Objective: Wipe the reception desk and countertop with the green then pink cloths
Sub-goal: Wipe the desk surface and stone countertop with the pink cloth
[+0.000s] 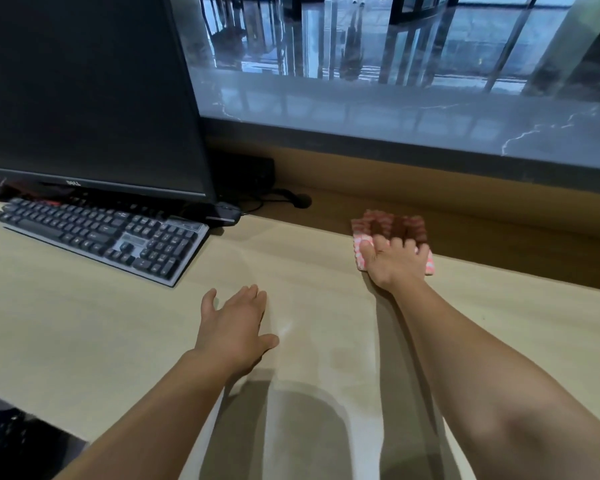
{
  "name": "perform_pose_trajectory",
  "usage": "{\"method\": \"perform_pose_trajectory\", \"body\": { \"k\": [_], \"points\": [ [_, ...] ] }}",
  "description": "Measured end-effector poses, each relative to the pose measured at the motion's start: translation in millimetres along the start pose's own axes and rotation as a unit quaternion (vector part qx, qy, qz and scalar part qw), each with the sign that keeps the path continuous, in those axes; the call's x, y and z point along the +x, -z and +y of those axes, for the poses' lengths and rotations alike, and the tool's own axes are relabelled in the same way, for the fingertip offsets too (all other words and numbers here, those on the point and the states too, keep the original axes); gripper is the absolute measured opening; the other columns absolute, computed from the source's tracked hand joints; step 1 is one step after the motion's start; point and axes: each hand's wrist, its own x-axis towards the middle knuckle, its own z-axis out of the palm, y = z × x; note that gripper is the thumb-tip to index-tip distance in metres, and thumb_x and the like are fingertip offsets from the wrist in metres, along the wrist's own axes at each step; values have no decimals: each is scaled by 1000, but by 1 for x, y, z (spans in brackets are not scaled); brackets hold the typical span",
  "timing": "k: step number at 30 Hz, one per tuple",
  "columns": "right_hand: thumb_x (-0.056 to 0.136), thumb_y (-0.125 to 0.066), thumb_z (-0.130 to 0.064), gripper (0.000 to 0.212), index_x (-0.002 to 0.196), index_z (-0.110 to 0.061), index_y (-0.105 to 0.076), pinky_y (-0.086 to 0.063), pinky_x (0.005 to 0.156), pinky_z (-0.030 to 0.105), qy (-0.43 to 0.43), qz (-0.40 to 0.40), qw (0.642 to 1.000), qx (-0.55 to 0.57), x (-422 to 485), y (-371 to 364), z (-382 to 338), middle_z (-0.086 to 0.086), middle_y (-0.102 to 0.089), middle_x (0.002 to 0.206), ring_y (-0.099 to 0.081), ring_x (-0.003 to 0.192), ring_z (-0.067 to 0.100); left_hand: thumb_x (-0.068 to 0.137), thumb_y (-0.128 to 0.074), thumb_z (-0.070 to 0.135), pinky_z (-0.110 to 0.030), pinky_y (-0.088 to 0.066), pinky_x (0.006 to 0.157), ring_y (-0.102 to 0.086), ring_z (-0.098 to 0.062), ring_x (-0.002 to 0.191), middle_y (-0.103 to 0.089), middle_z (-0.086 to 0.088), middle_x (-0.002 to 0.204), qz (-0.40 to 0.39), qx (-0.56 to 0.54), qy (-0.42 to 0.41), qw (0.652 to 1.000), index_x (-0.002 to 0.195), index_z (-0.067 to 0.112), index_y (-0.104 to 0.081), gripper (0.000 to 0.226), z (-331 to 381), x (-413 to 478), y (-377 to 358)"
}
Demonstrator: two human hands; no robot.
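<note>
A folded pink striped cloth lies flat on the pale wooden desk, near the desk's back edge to the right of centre. My right hand presses down on the cloth's near half, fingers spread over it. My left hand rests palm down on the bare desk in the middle, fingers apart, holding nothing. Behind the desk and above it runs the grey marble countertop. No green cloth shows in this view.
A black monitor stands at the left with a dark keyboard in front of it. A black mouse and cables lie beside the monitor base. A dark object sits at the lower left corner.
</note>
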Motion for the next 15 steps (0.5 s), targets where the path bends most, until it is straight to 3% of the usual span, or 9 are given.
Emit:
{"method": "perform_pose_trajectory", "body": {
  "k": [3, 6, 9, 12, 15],
  "points": [
    [101, -10, -50, 56, 154, -31, -11, -1, 117, 49, 33, -9, 999, 17, -9, -8, -33, 7, -16, 161, -8, 148, 30, 89, -50, 55, -49, -4, 116, -32, -10, 138, -37, 9, 145, 9, -8, -4, 1000, 122, 28, -41, 43, -10, -10, -10],
    [102, -11, -50, 57, 155, -34, 4, 6, 117, 50, 85, -20, 996, 26, -27, -21, -77, 5, 11, 163, 12, 149, 27, 90, -47, 57, -49, -4, 116, -28, -10, 140, -35, 5, 149, 10, -14, -8, 1000, 131, 27, -38, 51, -22, -30, -18],
    [102, -9, -50, 57, 154, -34, 10, 11, 116, 50, 152, -21, 988, 10, -59, -36, -129, 6, 23, 160, 21, 147, 28, 92, -45, 56, -47, 2, 114, -9, -8, 147, -19, 9, 159, 10, -20, -18, 1000, 146, 29, -27, 63, -36, -57, -21],
    [102, -9, -50, 58, 153, -33, 12, 13, 115, 51, 198, -31, 980, 14, -92, -48, -175, 7, 27, 158, 25, 146, 28, 91, -47, 55, -43, -2, 110, -11, -7, 146, -30, 15, 153, 34, -26, -29, 999, 142, 33, -32, 57, -49, -82, -24],
    [103, -11, -50, 58, 153, -34, 12, 16, 114, 51, 229, -56, 972, 2, -114, -58, -202, 6, 30, 157, 27, 145, 27, 87, -49, 55, -38, -12, 100, -26, -5, 138, -48, 22, 132, 43, -28, -42, 998, 130, 38, -42, 47, -55, -97, -24]
  ]
}}
